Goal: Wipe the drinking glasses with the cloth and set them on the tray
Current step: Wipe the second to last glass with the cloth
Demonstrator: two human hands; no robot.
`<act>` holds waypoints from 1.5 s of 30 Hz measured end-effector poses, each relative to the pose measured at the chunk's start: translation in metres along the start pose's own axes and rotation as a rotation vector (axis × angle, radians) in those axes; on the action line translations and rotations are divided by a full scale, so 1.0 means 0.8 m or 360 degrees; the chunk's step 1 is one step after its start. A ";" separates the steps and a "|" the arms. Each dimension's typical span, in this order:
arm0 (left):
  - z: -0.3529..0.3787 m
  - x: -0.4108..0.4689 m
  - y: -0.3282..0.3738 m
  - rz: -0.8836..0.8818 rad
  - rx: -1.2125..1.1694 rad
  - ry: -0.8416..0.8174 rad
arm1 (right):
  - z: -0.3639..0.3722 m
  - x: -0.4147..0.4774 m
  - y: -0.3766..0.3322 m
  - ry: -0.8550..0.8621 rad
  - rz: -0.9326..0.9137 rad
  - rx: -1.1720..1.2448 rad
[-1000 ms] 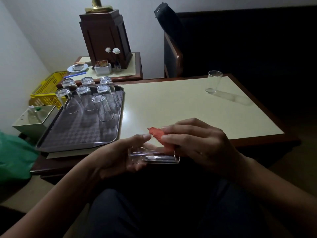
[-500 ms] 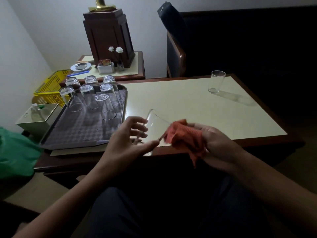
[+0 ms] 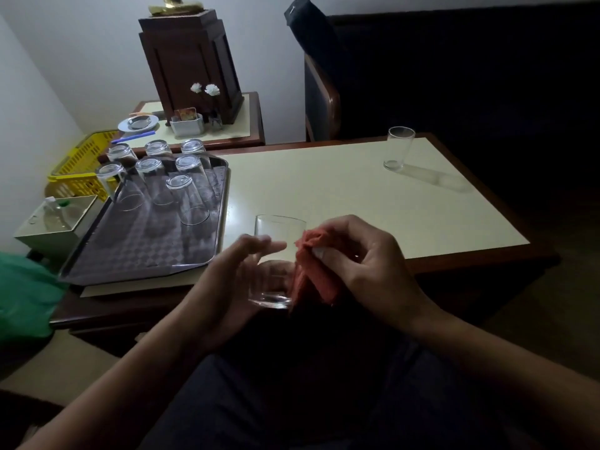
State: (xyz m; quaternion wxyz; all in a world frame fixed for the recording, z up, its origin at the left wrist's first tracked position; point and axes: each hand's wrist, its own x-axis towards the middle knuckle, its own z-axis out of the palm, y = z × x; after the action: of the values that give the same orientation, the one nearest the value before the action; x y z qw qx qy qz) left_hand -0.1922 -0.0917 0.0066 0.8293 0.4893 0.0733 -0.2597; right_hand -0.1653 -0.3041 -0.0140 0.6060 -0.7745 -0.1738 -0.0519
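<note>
My left hand (image 3: 238, 280) holds a clear drinking glass (image 3: 276, 235) upright over the table's near edge, fingers curled round its left side. My right hand (image 3: 363, 267) grips a red cloth (image 3: 313, 274) and presses it against the glass's right side. A dark patterned tray (image 3: 130, 248) lies at the left end of the table, with several clear glasses (image 3: 186, 199) standing upside down on its far half. One more glass (image 3: 398, 147) stands upright at the table's far right.
The cream-topped table (image 3: 341, 196) has a wooden rim. Behind it stand a side table (image 3: 227, 131) with a dark wooden box, a saucer and small flowers, and a dark chair (image 3: 324, 92). A yellow basket (image 3: 81, 160) and pale box (image 3: 55, 222) sit left.
The glass went from lying sideways in my hands to tilted, and now stands upright in my left hand. The cloth moved from the glass's mouth to its right side.
</note>
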 end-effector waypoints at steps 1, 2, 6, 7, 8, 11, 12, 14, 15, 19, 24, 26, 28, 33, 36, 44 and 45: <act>0.006 -0.001 -0.003 -0.0016 0.0030 -0.0019 | -0.002 0.004 -0.001 0.0095 0.0036 0.0037; 0.010 0.000 -0.005 -0.0008 0.0076 0.0000 | -0.003 0.006 -0.001 0.0161 0.0063 0.0070; 0.005 0.012 -0.001 0.0254 0.0191 0.0313 | -0.001 -0.009 -0.001 -0.0087 0.0009 -0.0001; -0.001 0.013 -0.001 0.0276 0.0212 0.0353 | 0.000 -0.014 -0.002 -0.0247 -0.0013 -0.0056; -0.006 0.014 -0.002 0.0264 0.0224 0.0353 | 0.000 -0.016 -0.005 -0.0370 -0.0024 -0.0082; -0.015 0.010 -0.004 0.0124 0.0076 0.0115 | -0.009 -0.001 -0.011 -0.0273 0.0071 0.0074; -0.015 0.009 -0.005 0.0086 0.0018 0.0026 | -0.013 0.006 -0.012 -0.0142 0.0120 0.0159; -0.011 0.011 -0.009 0.0057 0.0041 -0.0034 | -0.017 0.013 -0.015 0.0078 0.0195 0.0260; -0.007 0.013 -0.011 0.0068 0.0088 -0.0007 | -0.016 0.013 -0.015 0.0122 0.0213 0.0282; 0.004 0.018 -0.014 0.0147 0.0048 0.0144 | 0.010 -0.012 -0.003 -0.0064 0.0197 0.0220; -0.014 0.019 0.006 0.0272 -0.0053 0.0412 | 0.030 -0.026 0.008 -0.0413 0.0193 0.0127; -0.024 0.021 0.017 0.0320 0.0097 0.0556 | 0.033 -0.022 0.009 -0.0412 0.0213 0.0134; -0.042 0.022 0.030 0.0404 0.0238 0.0677 | 0.036 -0.012 0.012 -0.0388 0.0237 0.0167; -0.103 0.011 0.071 0.0509 0.0063 0.0802 | 0.048 0.029 0.019 -0.0282 0.0264 0.0180; -0.163 0.005 0.095 0.0456 0.0227 0.0881 | 0.062 0.059 0.018 -0.0197 0.0312 0.0170; -0.298 -0.001 0.142 0.0449 0.1825 0.1477 | 0.103 0.108 0.022 -0.0128 0.0345 0.0161; -0.309 0.002 0.150 0.0428 0.1947 0.1480 | 0.106 0.110 0.024 -0.0127 0.0357 0.0172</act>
State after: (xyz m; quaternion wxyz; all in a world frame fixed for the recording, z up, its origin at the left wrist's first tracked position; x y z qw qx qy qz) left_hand -0.0976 0.1645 -0.0276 0.3205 0.9230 0.1972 0.0806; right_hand -0.0877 -0.2084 -0.0280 0.6414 -0.7568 -0.1127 0.0564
